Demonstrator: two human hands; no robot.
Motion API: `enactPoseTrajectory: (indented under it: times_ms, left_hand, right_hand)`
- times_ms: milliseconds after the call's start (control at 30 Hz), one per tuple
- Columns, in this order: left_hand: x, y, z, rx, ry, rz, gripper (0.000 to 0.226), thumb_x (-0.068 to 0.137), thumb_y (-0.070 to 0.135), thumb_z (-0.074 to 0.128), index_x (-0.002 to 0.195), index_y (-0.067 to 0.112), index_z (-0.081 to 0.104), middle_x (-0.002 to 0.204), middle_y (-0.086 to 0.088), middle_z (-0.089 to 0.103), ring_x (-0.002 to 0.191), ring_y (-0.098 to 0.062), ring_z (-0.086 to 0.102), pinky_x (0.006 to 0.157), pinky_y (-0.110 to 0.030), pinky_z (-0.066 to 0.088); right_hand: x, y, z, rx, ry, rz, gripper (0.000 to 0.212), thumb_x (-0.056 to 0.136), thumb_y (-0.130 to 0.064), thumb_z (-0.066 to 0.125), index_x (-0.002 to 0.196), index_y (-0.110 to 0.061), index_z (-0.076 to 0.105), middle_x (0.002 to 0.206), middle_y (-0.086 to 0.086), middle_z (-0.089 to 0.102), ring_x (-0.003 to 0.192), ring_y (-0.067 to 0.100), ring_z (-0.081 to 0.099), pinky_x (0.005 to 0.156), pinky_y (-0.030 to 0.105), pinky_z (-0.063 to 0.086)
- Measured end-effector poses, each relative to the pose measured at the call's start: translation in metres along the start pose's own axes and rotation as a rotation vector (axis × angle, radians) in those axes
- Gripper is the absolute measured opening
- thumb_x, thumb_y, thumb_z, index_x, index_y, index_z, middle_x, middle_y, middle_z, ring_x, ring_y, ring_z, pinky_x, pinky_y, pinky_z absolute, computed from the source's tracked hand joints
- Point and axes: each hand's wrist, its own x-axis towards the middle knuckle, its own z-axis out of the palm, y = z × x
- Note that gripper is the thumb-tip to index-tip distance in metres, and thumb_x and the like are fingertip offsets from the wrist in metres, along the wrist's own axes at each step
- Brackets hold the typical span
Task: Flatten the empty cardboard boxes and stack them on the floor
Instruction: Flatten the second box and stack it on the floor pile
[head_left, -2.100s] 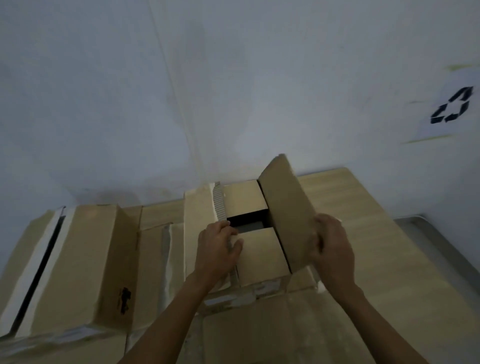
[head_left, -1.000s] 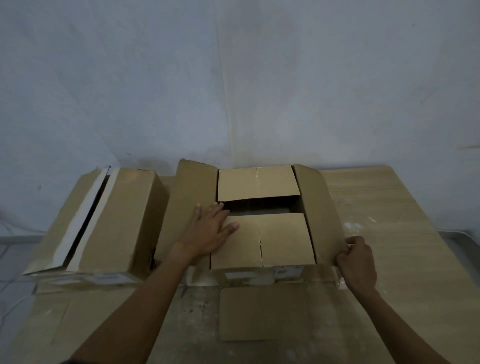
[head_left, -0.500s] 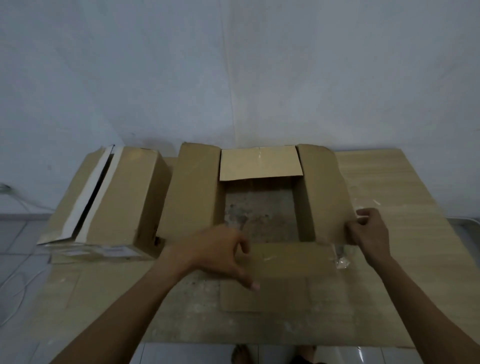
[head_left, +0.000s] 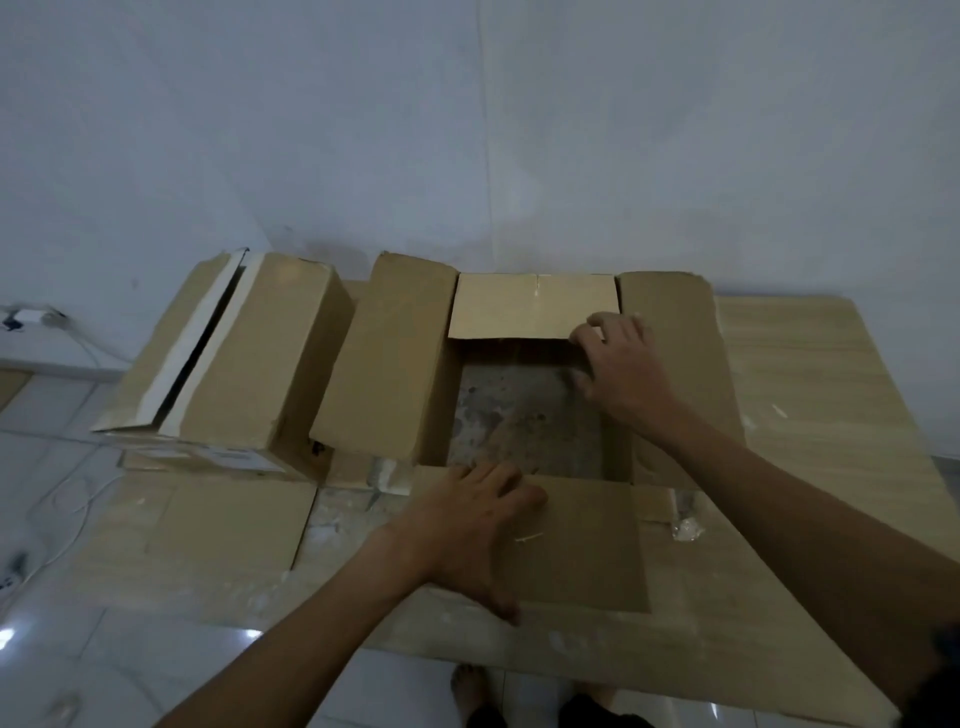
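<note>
A brown cardboard box (head_left: 387, 358) stands open on the wooden table (head_left: 810, 395), all flaps spread outward; the table surface shows through its open bottom. My left hand (head_left: 467, 530) presses flat, fingers apart, on the near flap (head_left: 587, 545). My right hand (head_left: 621, 366) reaches across the opening and pinches the near right corner of the far flap (head_left: 519, 306). A second, taped cardboard box (head_left: 260, 358) lies closed to the left, touching the open box's left flap.
A white wall rises right behind the table. Tiled floor shows at the left and below the table's front edge, with white cables and a plug (head_left: 31, 317) at the far left. A bare foot (head_left: 467, 686) shows under the front edge.
The inner flaps have been opened outward. My left hand went from the box's left flap to the near flap. My right hand left the right flap's edge and reached to the far flap.
</note>
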Motion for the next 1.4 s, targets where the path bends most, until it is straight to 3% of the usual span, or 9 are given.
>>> enactPoseTrajectory:
  times_ms: [167, 333, 500, 600, 700, 933, 1167, 1267, 1400]
  left_hand:
    - [-0.001, 0.005, 0.000, -0.045, 0.008, -0.059, 0.110, 0.058, 0.072, 0.072, 0.144, 0.030, 0.018, 0.148, -0.001, 0.023, 0.132, -0.022, 0.026, 0.112, -0.039, 0.027]
    - [-0.002, 0.007, 0.005, -0.111, 0.062, -0.082, 0.108, 0.058, 0.074, 0.070, 0.145, 0.033, 0.021, 0.151, 0.002, 0.020, 0.136, -0.018, 0.022, 0.112, -0.033, 0.019]
    - [-0.001, 0.007, -0.003, -0.205, 0.096, -0.131, 0.097, 0.062, 0.069, 0.069, 0.143, 0.031, 0.031, 0.148, 0.009, 0.031, 0.132, -0.011, 0.033, 0.106, -0.026, 0.028]
    - [-0.004, 0.002, -0.013, -0.300, 0.132, -0.163, 0.079, 0.067, 0.065, 0.068, 0.135, 0.032, 0.044, 0.134, 0.015, 0.049, 0.116, -0.006, 0.049, 0.090, -0.019, 0.039]
    - [-0.006, -0.006, -0.029, -0.310, 0.139, -0.210, 0.064, 0.071, 0.068, 0.054, 0.125, 0.034, 0.056, 0.118, 0.014, 0.064, 0.099, -0.005, 0.060, 0.081, -0.027, 0.051]
    - [0.011, -0.035, -0.082, -0.388, 0.256, -0.362, 0.042, 0.093, 0.051, 0.048, 0.081, 0.018, 0.071, 0.061, -0.001, 0.063, 0.052, -0.007, 0.056, 0.054, -0.031, 0.044]
    - [0.036, -0.064, -0.153, -0.365, 0.588, -0.513, 0.048, 0.096, 0.045, 0.046, 0.092, 0.004, 0.071, 0.086, -0.019, 0.071, 0.079, -0.031, 0.067, 0.077, -0.043, 0.053]
    - [0.045, -0.052, -0.189, -0.294, 0.769, -0.498, 0.046, 0.096, 0.044, 0.046, 0.091, 0.005, 0.071, 0.080, -0.015, 0.069, 0.074, -0.030, 0.066, 0.074, -0.042, 0.055]
    - [0.047, -0.037, -0.195, -0.214, 1.008, -0.389, 0.041, 0.097, 0.043, 0.046, 0.095, 0.012, 0.072, 0.074, -0.005, 0.064, 0.071, -0.025, 0.062, 0.070, -0.034, 0.050]
  right_hand:
    - [0.040, 0.012, 0.010, -0.234, -0.128, -0.129, 0.051, 0.073, -0.012, 0.067, 0.121, -0.008, 0.048, 0.114, 0.022, 0.056, 0.107, 0.040, 0.052, 0.105, 0.057, 0.031]
    - [0.089, 0.029, -0.018, -0.308, -0.296, -0.182, 0.044, 0.086, -0.028, 0.051, 0.128, -0.018, 0.041, 0.115, 0.015, 0.058, 0.102, 0.034, 0.055, 0.092, 0.043, 0.036]
    - [0.143, 0.065, -0.071, 0.200, -0.168, 0.057, 0.028, 0.087, -0.013, 0.048, 0.110, -0.011, 0.063, 0.116, 0.017, 0.062, 0.097, 0.033, 0.057, 0.079, 0.036, 0.043]
    - [0.154, 0.081, -0.080, 0.247, -0.235, 0.124, 0.016, 0.083, -0.004, 0.046, 0.087, -0.006, 0.061, 0.091, 0.017, 0.060, 0.076, 0.027, 0.051, 0.062, 0.028, 0.038]
    - [0.145, 0.083, -0.079, 0.205, -0.221, 0.135, 0.019, 0.080, -0.001, 0.046, 0.065, -0.012, 0.050, 0.067, 0.008, 0.048, 0.059, 0.022, 0.044, 0.051, 0.023, 0.029]
    - [0.112, 0.124, -0.112, 0.163, -0.042, 0.209, 0.016, 0.073, 0.002, 0.051, 0.064, -0.010, 0.057, 0.064, 0.009, 0.051, 0.061, 0.024, 0.047, 0.050, 0.020, 0.028]
    - [0.060, 0.169, -0.187, 0.065, 0.188, 0.288, 0.014, 0.068, 0.001, 0.055, 0.069, -0.010, 0.063, 0.067, 0.012, 0.057, 0.063, 0.027, 0.050, 0.051, 0.018, 0.024]
    - [0.033, 0.173, -0.217, 0.030, 0.334, 0.295, 0.016, 0.067, -0.002, 0.054, 0.076, -0.008, 0.067, 0.069, 0.012, 0.060, 0.065, 0.028, 0.050, 0.052, 0.020, 0.024]
    - [-0.013, 0.171, -0.238, 0.046, 0.568, 0.338, 0.034, 0.067, -0.009, 0.048, 0.090, -0.012, 0.073, 0.088, 0.013, 0.073, 0.079, 0.037, 0.062, 0.066, 0.035, 0.042]
